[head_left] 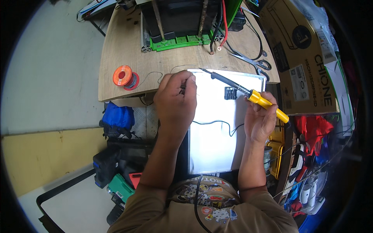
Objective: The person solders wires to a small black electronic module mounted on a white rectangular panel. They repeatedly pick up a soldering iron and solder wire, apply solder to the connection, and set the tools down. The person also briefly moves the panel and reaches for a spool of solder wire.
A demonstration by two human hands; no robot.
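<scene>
My right hand (261, 120) is closed around the yellow handle of a soldering iron (267, 105). Its dark shaft slants up and left, with the tip above the far edge of a white metal-framed panel (213, 151). My left hand (176, 97) is pinched at the panel's far left corner; what its fingertips hold is hidden. Thin solder wire (149, 74) runs from an orange spool (122, 75) on the table toward that hand and passes behind it. A small black slotted part (230, 93) lies on the panel between my hands. A dark cord (217, 122) crosses the panel.
Beyond the panel, a wooden table (175, 58) bears a black battery-like block in a green frame (178, 42), with red (225, 23) and black cables. Scissors (256, 61) lie at its right. A large cardboard box (299, 58) stands right. A blue bag (117, 118) sits lower left.
</scene>
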